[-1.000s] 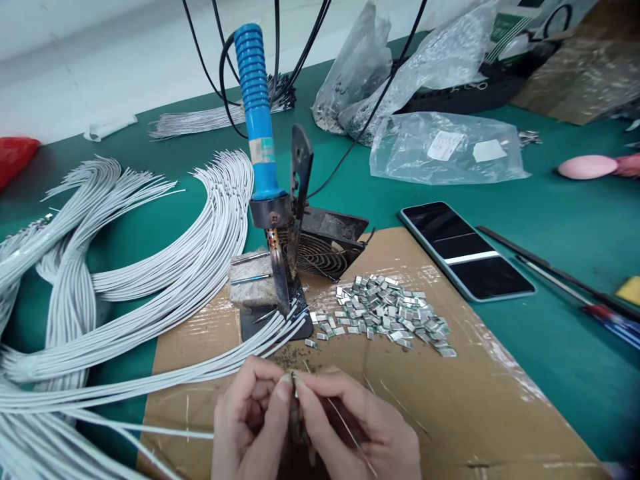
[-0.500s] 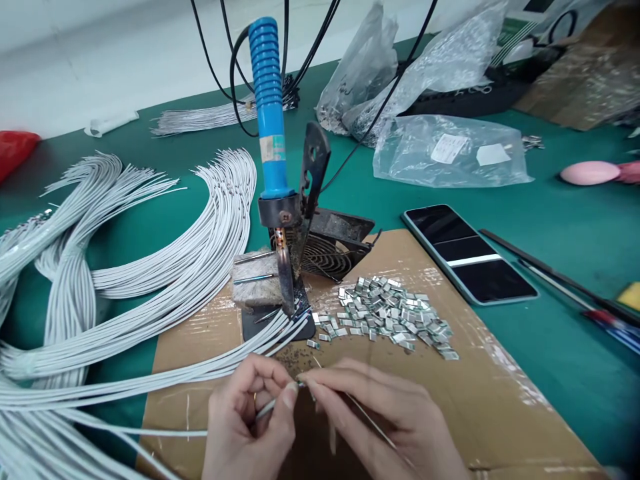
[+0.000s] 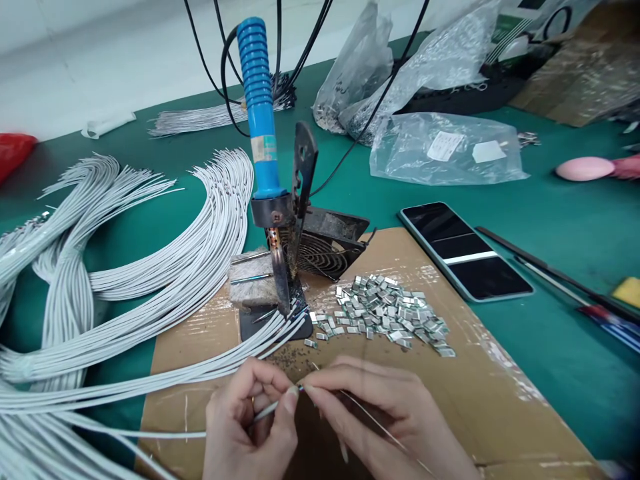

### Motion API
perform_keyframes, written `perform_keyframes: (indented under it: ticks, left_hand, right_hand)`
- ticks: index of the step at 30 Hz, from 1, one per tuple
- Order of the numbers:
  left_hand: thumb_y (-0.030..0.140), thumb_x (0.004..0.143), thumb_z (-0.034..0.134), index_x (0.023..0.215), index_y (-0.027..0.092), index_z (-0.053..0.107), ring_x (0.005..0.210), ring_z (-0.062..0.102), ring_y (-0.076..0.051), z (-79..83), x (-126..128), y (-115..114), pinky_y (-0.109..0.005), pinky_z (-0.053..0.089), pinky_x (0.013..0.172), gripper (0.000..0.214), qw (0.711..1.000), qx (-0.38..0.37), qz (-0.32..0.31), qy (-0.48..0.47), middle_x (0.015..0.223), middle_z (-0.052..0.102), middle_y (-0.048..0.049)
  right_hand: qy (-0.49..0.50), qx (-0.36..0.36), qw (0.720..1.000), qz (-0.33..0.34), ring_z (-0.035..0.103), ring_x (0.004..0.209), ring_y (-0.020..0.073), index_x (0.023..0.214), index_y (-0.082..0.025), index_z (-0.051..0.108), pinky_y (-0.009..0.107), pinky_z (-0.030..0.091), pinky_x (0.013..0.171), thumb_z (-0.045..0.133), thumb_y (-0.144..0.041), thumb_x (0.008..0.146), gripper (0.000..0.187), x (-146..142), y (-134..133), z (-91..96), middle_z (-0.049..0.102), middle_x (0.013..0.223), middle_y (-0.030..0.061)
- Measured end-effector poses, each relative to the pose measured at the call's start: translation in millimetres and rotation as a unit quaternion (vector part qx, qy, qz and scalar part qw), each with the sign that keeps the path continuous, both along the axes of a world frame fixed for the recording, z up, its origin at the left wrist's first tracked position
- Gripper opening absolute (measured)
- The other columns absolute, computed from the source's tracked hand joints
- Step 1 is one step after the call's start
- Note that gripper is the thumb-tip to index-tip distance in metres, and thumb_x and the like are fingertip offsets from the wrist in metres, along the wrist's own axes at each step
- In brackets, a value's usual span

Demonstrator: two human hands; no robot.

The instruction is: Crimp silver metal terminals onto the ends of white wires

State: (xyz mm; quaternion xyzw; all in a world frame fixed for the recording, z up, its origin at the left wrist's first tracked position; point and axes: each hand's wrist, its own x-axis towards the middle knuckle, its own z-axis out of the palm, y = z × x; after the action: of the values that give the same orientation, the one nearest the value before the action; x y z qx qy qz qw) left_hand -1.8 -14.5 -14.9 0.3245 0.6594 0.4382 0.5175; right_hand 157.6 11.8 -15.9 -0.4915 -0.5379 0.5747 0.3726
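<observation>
My left hand (image 3: 247,417) pinches a white insulated wire (image 3: 270,409) between thumb and fingers, its tip near the middle of the cardboard. My right hand (image 3: 380,417) meets that tip with thumb and forefinger, and a thin pale wire (image 3: 373,420) runs from those fingers toward the lower right. What the fingertips hold at the junction is too small to make out. Ahead of my hands lies a heap of small metal clips (image 3: 383,310) on a cardboard sheet (image 3: 450,400). Many white wires (image 3: 165,280) sweep in from the left, passing just above my left hand.
A blue-handled soldering iron (image 3: 257,87) stands in a metal holder (image 3: 300,180) before a fan guard (image 3: 323,257). A phone (image 3: 465,252) lies right of the cardboard. Clear plastic bags (image 3: 447,150) lie behind it on the green mat (image 3: 560,347), and black cables rise at the back.
My hands have moved apart from their close, low grip and risen slightly. The white wire now shows in my left hand, its tip meeting my right fingers. The camera has shifted a little.
</observation>
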Motion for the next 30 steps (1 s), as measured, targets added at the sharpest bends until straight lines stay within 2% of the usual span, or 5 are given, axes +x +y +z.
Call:
perform_keyframes:
  ticks: [3,7,14,24,30]
  left_hand:
    - [0.034,0.071,0.089,0.067,0.016,0.069,0.046,0.036,-0.005,-0.3,0,1,-0.016,0.022,0.048,0.028,1.000,-0.006,-0.010,0.001,0.053,0.053,0.0037]
    - [0.029,0.065,0.089,0.064,0.014,0.068,0.044,0.036,-0.004,8.3,2,5,-0.015,0.022,0.047,0.026,0.999,-0.036,-0.005,0.000,0.049,0.048,0.0060]
    - [0.029,0.059,0.093,0.061,0.015,0.067,0.039,0.044,-0.005,18.8,5,11,-0.013,0.030,0.044,0.029,0.997,-0.054,0.047,-0.031,0.045,0.054,0.0051]
    - [0.021,0.058,0.092,0.060,0.014,0.069,0.043,0.041,-0.003,12.6,4,11,-0.011,0.028,0.047,0.024,0.997,-0.022,0.061,-0.040,0.048,0.058,0.0039]
    - [0.016,0.059,0.087,0.058,0.016,0.069,0.044,0.037,-0.001,10.0,3,11,-0.014,0.021,0.046,0.018,0.999,0.001,0.044,-0.030,0.067,0.071,-0.0004]
  right_hand:
    - [-0.031,0.046,0.998,0.016,0.062,0.062,0.0145,0.089,-0.028,0.088,0.023,0.043,0.053,0.070,-0.027,0.096,0.020,4,-2,-2.5,0.070,0.070,-0.0001]
    - [-0.027,0.037,0.998,0.037,0.061,0.061,0.0136,0.080,-0.025,0.084,0.021,0.043,0.052,0.069,-0.026,0.096,0.022,9,-2,-1.8,0.067,0.069,0.0001]
    - [0.099,-0.084,0.983,-0.133,0.057,0.048,0.0070,0.076,-0.031,0.088,0.017,0.046,0.050,0.081,-0.029,0.084,0.011,0,-2,-0.4,0.065,0.068,-0.0030]
    - [0.138,-0.171,0.961,-0.168,0.059,0.048,0.0082,0.073,-0.024,0.085,0.015,0.051,0.051,0.089,-0.035,0.075,0.012,-15,-9,-3.3,0.063,0.054,-0.0036]
    - [0.138,-0.153,0.963,-0.172,0.058,0.050,0.0080,0.070,-0.023,0.084,0.015,0.049,0.051,0.087,-0.035,0.076,0.014,-16,-6,2.1,0.060,0.055,-0.0039]
